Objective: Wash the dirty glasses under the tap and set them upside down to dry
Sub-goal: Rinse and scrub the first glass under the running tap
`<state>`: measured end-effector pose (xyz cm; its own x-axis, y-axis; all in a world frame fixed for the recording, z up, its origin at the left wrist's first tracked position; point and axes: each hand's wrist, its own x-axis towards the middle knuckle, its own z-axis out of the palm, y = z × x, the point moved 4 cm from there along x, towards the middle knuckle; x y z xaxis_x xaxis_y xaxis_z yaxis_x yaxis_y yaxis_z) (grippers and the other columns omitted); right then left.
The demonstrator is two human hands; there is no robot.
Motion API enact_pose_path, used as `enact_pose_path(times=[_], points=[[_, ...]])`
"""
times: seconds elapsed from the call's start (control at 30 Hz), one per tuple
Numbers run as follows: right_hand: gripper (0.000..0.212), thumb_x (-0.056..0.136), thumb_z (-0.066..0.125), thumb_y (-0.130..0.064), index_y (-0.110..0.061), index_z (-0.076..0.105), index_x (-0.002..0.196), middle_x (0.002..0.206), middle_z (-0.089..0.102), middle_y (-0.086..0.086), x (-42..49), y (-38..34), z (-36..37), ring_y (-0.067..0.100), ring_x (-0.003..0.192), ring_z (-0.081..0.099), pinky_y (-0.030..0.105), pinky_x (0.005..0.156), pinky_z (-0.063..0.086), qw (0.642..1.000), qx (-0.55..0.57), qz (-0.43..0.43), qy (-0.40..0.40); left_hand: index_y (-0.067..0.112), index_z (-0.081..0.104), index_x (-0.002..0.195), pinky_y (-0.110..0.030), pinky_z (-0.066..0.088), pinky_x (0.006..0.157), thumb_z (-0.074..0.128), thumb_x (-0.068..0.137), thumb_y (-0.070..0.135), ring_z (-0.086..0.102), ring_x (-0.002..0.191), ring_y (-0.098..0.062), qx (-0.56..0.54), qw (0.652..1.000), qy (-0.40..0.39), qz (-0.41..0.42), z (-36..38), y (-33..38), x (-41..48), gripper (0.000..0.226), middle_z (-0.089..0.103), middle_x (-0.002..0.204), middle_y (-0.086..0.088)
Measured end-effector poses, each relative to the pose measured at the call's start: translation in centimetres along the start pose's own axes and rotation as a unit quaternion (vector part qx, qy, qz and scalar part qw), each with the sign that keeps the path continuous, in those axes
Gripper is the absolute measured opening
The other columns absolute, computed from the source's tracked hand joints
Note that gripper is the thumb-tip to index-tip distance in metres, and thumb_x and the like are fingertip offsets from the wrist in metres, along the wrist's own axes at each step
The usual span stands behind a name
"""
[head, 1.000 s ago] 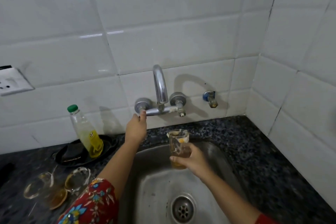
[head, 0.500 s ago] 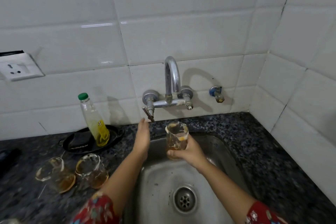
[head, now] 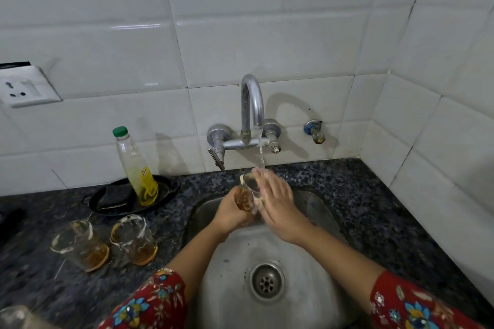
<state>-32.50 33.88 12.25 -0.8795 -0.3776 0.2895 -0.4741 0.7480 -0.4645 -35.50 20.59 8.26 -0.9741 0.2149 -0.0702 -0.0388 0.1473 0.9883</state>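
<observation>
Two dirty clear glasses (head: 80, 244) (head: 134, 239) are standing upright, left of the steel sink (head: 315, 208). The left hand (head: 231, 212) is gripping a third amber-stained glass (head: 247, 191), mouth tilting far-right under the chrome tap (head: 251, 107); the flat-open right hand (head: 275, 201) is seemingly rubbing it.

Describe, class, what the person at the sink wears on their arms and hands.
Both hands are bare: no gloves, and no rings or bangles that can be made out on the left hand or right hand. The forearms are uncovered too. Each arm has a short red sleeve with a floral print in blue, teal, yellow and white: left sleeve, right sleeve.
</observation>
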Motion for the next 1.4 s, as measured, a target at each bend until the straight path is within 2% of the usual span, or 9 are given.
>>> enact_pose_path(times=[0.23,0.3,0.43,0.53,0.63,0.87,1.03,1.23,1.4], points=[[0.03,0.087,0.055,-0.007,-0.022,0.065,0.11,0.119,0.065,-0.001,3.3,0.7,-1.7,0.018,0.117,0.055,0.044,0.111,0.031,0.891,-0.291,-0.268,-0.222,0.021,0.062,0.097,-0.013,0.05,0.074,0.076,0.051,0.004,0.062,0.078,0.005,0.142,0.985,-0.084,0.045,-0.5,1.2,0.7,0.051,0.064,0.087,0.01],[0.021,0.088,0.055,-0.012,-0.019,0.068,0.103,0.113,0.066,0.002,4.2,1.1,-0.7,0.022,0.109,0.057,0.041,0.104,0.039,0.862,-0.35,-0.235,-0.281,0.025,0.06,0.101,-0.006,0.046,0.077,0.083,0.063,0.004,0.062,0.085,0.009,0.15,0.985,-0.063,0.064,0.4,1.5,0.7,0.049,0.062,0.094,0.015],[0.012,0.088,0.056,-0.022,-0.016,0.066,0.091,0.103,0.065,0.009,4.3,0.0,0.6,0.022,0.087,0.056,0.039,0.08,0.048,0.912,-0.161,-0.049,-0.375,0.023,0.057,0.099,-0.008,0.048,0.072,0.081,0.069,0.001,0.063,0.087,-0.01,0.1,0.985,0.105,0.096,0.8,0.5,0.0,0.045,0.065,0.093,0.008],[0.019,0.092,0.052,-0.023,-0.014,0.066,0.101,0.102,0.065,0.006,3.7,-0.4,-0.8,0.025,0.091,0.061,0.038,0.081,0.05,0.895,-0.24,-0.109,-0.361,0.023,0.061,0.108,-0.02,0.053,0.086,0.086,0.065,0.006,0.066,0.099,-0.01,0.098,0.99,0.025,0.1,0.3,-0.1,0.4,0.053,0.069,0.103,0.003],[0.017,0.092,0.054,-0.015,-0.012,0.068,0.101,0.101,0.068,0.005,3.1,-0.1,-1.3,0.025,0.094,0.064,0.038,0.09,0.049,0.803,-0.422,-0.303,-0.292,0.016,0.062,0.116,-0.008,0.048,0.086,0.085,0.069,0.009,0.063,0.101,0.003,0.213,0.969,-0.085,0.089,0.7,0.6,0.6,0.052,0.066,0.104,0.014],[0.021,0.09,0.052,-0.016,-0.005,0.064,0.103,0.108,0.064,0.012,3.2,0.3,0.1,0.028,0.094,0.06,0.041,0.087,0.051,0.898,-0.218,0.019,-0.382,0.036,0.06,0.102,-0.023,0.053,0.084,0.078,0.07,0.031,0.065,0.093,0.0,0.164,0.976,0.099,0.103,2.3,0.9,-0.1,0.037,0.068,0.098,0.013],[0.02,0.094,0.049,-0.014,-0.01,0.063,0.109,0.111,0.065,0.007,3.0,-0.4,-2.1,0.026,0.099,0.062,0.039,0.089,0.05,0.839,-0.369,-0.234,-0.323,0.022,0.064,0.116,-0.039,0.052,0.097,0.084,0.072,0.025,0.065,0.106,-0.007,0.209,0.971,-0.068,0.094,1.1,-0.2,2.0,0.048,0.069,0.111,0.007],[0.029,0.093,0.051,-0.017,-0.008,0.06,0.118,0.121,0.06,0.008,4.0,0.2,0.2,0.028,0.109,0.057,0.036,0.091,0.046,0.854,-0.328,0.002,-0.403,0.032,0.061,0.096,-0.011,0.045,0.078,0.075,0.077,0.033,0.064,0.094,0.004,0.25,0.956,0.125,0.091,3.1,0.3,1.4,0.024,0.064,0.085,0.018],[0.021,0.093,0.05,-0.011,-0.014,0.064,0.108,0.118,0.063,0.004,3.2,-0.1,-1.4,0.024,0.109,0.057,0.037,0.099,0.042,0.816,-0.436,-0.227,-0.304,0.021,0.063,0.119,-0.03,0.05,0.098,0.083,0.074,0.019,0.063,0.111,-0.004,0.175,0.976,-0.034,0.126,1.5,-0.9,1.6,0.049,0.067,0.115,0.007]])
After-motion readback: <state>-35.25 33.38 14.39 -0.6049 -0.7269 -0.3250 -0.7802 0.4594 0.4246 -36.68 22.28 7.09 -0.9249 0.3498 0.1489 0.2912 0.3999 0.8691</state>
